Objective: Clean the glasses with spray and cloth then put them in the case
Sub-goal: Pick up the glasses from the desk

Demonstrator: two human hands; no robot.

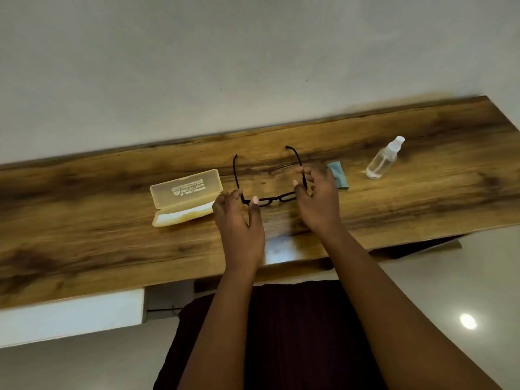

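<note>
Black-framed glasses [277, 197] hang just above the wooden table [112, 249], temples unfolded and pointing away from me. My left hand [239, 220] pinches the frame's left corner. My right hand [316, 201] pinches the right temple near its hinge. A translucent yellowish case [185, 197] lies open on the table left of my left hand. A small light-blue cloth [339, 178] lies folded just behind my right hand, partly hidden by it. Farther right, a clear spray bottle [384, 159] lies tilted on the table.
The table runs along a plain pale wall [253, 66]. Its front edge is close to my lap, where dark fabric [281, 333] shows. A white block [70, 313] sits under the table at the left.
</note>
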